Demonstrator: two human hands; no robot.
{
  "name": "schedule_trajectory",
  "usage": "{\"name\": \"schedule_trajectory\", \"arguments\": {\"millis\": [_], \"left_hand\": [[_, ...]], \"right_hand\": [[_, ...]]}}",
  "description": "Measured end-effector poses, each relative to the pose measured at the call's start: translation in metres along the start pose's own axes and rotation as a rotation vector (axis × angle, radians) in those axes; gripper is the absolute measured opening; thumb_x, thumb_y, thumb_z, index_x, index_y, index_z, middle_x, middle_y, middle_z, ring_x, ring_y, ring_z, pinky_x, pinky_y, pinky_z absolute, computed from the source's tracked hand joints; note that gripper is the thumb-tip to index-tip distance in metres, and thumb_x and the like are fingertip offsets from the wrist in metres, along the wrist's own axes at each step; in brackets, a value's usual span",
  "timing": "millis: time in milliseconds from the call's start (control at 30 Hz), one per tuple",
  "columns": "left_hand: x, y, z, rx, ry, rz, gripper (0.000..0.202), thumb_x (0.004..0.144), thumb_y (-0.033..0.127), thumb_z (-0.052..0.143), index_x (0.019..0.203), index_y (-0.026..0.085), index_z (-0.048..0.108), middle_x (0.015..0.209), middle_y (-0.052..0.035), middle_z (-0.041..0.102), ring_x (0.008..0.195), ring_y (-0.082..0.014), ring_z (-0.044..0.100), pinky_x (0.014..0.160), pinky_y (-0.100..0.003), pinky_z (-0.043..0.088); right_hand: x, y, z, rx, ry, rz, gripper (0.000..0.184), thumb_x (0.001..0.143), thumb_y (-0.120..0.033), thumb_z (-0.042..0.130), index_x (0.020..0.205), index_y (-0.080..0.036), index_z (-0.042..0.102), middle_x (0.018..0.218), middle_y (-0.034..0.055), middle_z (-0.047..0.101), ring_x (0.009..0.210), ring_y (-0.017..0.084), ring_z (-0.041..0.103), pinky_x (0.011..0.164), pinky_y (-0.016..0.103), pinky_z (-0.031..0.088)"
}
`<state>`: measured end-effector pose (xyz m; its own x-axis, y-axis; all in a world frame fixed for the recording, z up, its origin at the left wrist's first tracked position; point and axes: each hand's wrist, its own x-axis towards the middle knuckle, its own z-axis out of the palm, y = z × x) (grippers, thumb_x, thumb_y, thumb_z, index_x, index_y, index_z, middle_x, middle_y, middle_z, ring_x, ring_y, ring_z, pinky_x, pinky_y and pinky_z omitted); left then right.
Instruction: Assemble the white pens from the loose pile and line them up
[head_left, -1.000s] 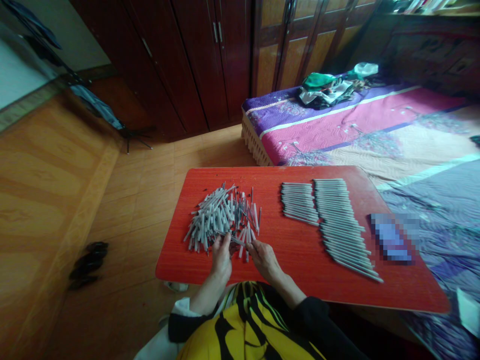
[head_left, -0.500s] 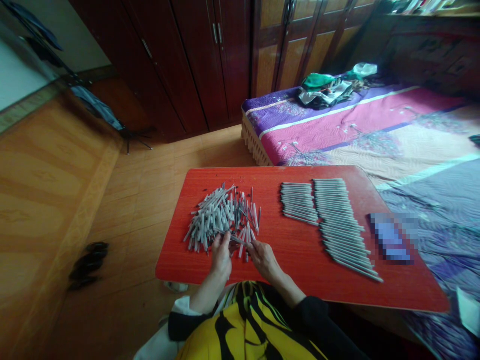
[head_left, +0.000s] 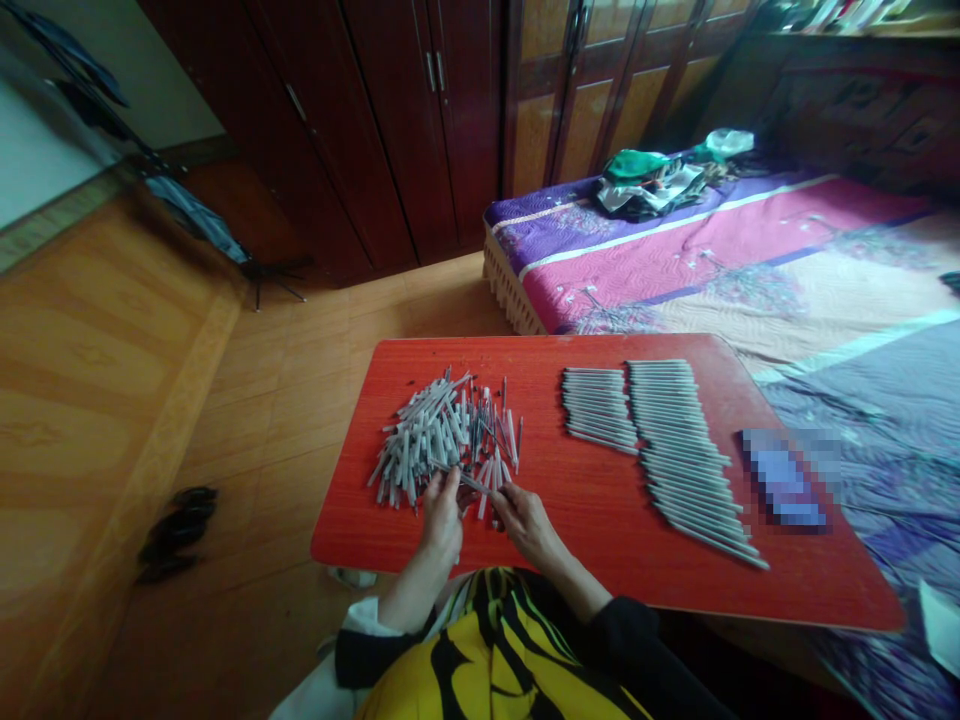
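Near the front edge of the red table, my left hand [head_left: 442, 510] and my right hand [head_left: 523, 512] face each other. Both are closed, pinching a thin grey pen-like stick [head_left: 474, 484] between thumbs and fingers, one hand at either end. Just beyond my left hand lies a heaped pile of short whitish tubes [head_left: 424, 435]. Dark thin rods [head_left: 480, 425] are scattered at the pile's right side, and a few pale tubes [head_left: 493, 468] fan out close to my right fingers. Finger contact points are partly hidden.
Rows of pen-like sticks [head_left: 679, 450] lie side by side on the table [head_left: 540, 370], with a shorter row [head_left: 598, 408] left of them. A blurred purple object [head_left: 784, 480] is near the right edge. A bed [head_left: 720, 250] stands beyond; dark shoes [head_left: 180, 525] lie on the floor.
My hands stay in nearly the same place, still holding the stick, with only a slight shift of the right fingers. The rows and the pile look unchanged.
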<state>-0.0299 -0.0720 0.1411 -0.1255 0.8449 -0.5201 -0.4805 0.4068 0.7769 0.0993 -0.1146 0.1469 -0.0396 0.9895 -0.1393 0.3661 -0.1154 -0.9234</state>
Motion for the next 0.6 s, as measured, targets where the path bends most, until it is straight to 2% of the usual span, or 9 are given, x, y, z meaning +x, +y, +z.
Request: {"name": "schedule_trajectory", "arguments": {"millis": [100,167,200,267,333,400,500,600], "left_hand": [[0.001,0.004,-0.001,-0.030,0.015,-0.034,0.037,0.058,0.038,0.075,0.079,0.016,0.055,0.063,0.0025,0.060,0.050,-0.0101,0.057,0.051,-0.022,0.045],[0.001,0.006,-0.004,-0.054,0.055,-0.048,0.037,0.057,0.038,0.075,0.079,0.016,0.055,0.063,0.0023,0.061,0.050,-0.0104,0.057,0.050,-0.022,0.044],[0.001,0.007,-0.006,-0.062,0.081,-0.050,0.037,0.057,0.038,0.076,0.078,0.016,0.055,0.063,0.0025,0.061,0.050,-0.0107,0.057,0.049,-0.022,0.044],[-0.001,0.007,-0.011,-0.044,0.122,-0.063,0.038,0.055,0.038,0.077,0.079,0.016,0.056,0.061,0.0027,0.060,0.049,-0.0108,0.056,0.045,-0.021,0.041],[-0.006,0.006,-0.017,-0.021,0.137,-0.119,0.035,0.057,0.036,0.076,0.078,0.016,0.057,0.060,0.0017,0.060,0.048,-0.0105,0.055,0.043,-0.021,0.040],[-0.010,0.005,-0.024,-0.020,0.178,-0.151,0.032,0.057,0.035,0.077,0.076,0.016,0.059,0.062,0.0005,0.060,0.050,-0.0106,0.055,0.045,-0.021,0.041],[-0.016,0.005,-0.037,0.023,0.255,-0.186,0.034,0.054,0.036,0.078,0.076,0.017,0.061,0.059,0.0013,0.059,0.046,-0.0108,0.053,0.042,-0.022,0.039],[-0.019,0.006,-0.051,0.023,0.307,-0.156,0.037,0.050,0.038,0.080,0.076,0.018,0.063,0.062,0.0018,0.061,0.050,-0.0122,0.055,0.046,-0.024,0.042]], "right_hand": [[0.007,0.002,-0.001,0.251,-0.176,0.101,0.044,0.087,-0.054,0.033,0.071,-0.017,0.052,0.058,0.0030,0.060,0.045,0.012,0.056,0.042,0.021,0.042],[0.025,0.009,-0.005,0.239,-0.205,0.139,0.046,0.086,-0.055,0.034,0.073,-0.016,0.055,0.057,0.0024,0.060,0.043,0.012,0.055,0.039,0.020,0.042],[0.038,0.014,-0.009,0.175,-0.184,0.153,0.046,0.086,-0.053,0.034,0.075,-0.015,0.057,0.057,0.0021,0.060,0.043,0.012,0.056,0.039,0.020,0.042],[0.074,0.023,-0.017,-0.074,-0.037,0.180,0.040,0.086,-0.045,0.037,0.080,-0.013,0.060,0.062,0.0021,0.063,0.051,0.014,0.060,0.044,0.020,0.043],[0.115,0.032,-0.025,-0.183,0.025,0.208,0.034,0.084,-0.037,0.041,0.080,-0.012,0.063,0.066,0.0045,0.065,0.062,0.016,0.063,0.051,0.021,0.044],[0.156,0.037,-0.030,-0.276,0.079,0.234,0.028,0.082,-0.031,0.045,0.083,-0.012,0.065,0.079,0.0087,0.068,0.078,0.019,0.064,0.061,0.022,0.044],[0.205,0.041,-0.031,-0.395,0.126,0.299,0.028,0.081,-0.026,0.046,0.093,-0.011,0.065,0.092,0.0144,0.067,0.091,0.022,0.061,0.069,0.024,0.042],[0.235,0.043,-0.025,-0.487,0.132,0.359,0.029,0.081,-0.024,0.047,0.102,-0.012,0.063,0.101,0.0166,0.065,0.098,0.023,0.059,0.074,0.025,0.041]]}}
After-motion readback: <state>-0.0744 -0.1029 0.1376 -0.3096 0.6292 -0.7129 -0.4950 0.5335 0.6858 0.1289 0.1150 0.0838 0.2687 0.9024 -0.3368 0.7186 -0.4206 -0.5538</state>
